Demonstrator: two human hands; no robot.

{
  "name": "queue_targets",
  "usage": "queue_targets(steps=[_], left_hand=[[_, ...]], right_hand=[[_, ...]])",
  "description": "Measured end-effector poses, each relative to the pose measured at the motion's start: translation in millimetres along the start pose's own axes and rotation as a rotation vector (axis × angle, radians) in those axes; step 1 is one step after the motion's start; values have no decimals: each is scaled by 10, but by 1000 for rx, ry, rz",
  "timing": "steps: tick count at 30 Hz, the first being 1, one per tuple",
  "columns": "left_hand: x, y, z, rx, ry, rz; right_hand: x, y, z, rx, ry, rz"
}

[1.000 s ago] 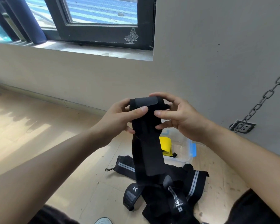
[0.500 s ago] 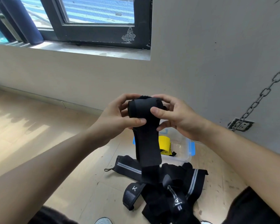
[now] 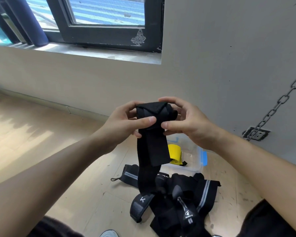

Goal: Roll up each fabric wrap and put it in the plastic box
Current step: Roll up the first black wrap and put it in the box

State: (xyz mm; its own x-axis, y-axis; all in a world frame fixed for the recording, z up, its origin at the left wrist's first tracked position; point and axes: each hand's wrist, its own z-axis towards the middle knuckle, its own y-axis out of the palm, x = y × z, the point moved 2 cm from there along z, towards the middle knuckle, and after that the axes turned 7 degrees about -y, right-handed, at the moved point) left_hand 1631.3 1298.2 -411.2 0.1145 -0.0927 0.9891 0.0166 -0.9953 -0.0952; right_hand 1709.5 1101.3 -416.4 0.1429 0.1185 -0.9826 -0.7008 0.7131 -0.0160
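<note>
Both hands meet at the centre of the frame, holding a black wrap (image 3: 154, 115) in the air. The left hand (image 3: 125, 124) and the right hand (image 3: 186, 120) each pinch the partly rolled top between thumb and curled fingers (image 3: 171, 124), one on each side. Its loose tail hangs down to a pile (image 3: 181, 199) of black wraps on the floor (image 3: 41, 151), lower centre. Just behind the pile, by the wall, stands the clear box (image 3: 199, 158) with a yellow roll (image 3: 174, 153) inside.
</note>
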Motion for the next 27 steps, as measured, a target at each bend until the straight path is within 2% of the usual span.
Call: queue_targets(steps=[6, 11, 21, 27], left_hand=[[-19, 38, -23, 6, 73, -16], [-4, 61, -22, 19, 115, -27], [-18, 60, -50, -159, -99, 53], [8, 37, -46, -112, -87, 33]], right_hand=[[16, -13, 21, -69, 110, -60], [-9, -25, 20, -52, 75, -85], [-71, -42, -11, -8, -28, -79], [7, -47, -6, -41, -35, -43]])
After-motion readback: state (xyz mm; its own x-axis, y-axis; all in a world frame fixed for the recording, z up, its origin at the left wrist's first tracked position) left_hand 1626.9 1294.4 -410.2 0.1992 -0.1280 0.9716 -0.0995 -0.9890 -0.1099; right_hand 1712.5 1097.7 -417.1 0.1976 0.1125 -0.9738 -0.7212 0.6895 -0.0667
